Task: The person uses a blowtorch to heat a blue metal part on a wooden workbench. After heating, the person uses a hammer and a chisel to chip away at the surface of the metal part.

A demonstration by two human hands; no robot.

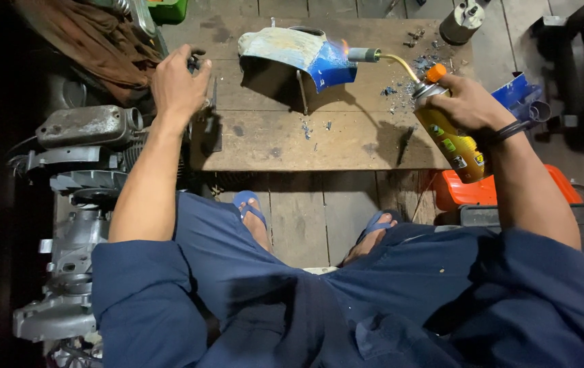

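both arms outstretched: right hand (465, 102) tilts torch canister (450, 136), left hand (177, 85) fisted.

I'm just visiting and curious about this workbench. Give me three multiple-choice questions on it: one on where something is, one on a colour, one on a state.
1. Where is the curved metal panel?
A. on the wooden bench
B. on the floor
C. in the person's lap

2. What colour is the cap of the gas can?
A. green
B. orange
C. white

3. The torch nozzle is:
A. unlit
B. capped
C. burning

Answers:
1 A, the panel rests on the planks.
2 B, the orange cap shows above the right hand.
3 C, a flame touches the panel's blue paint.
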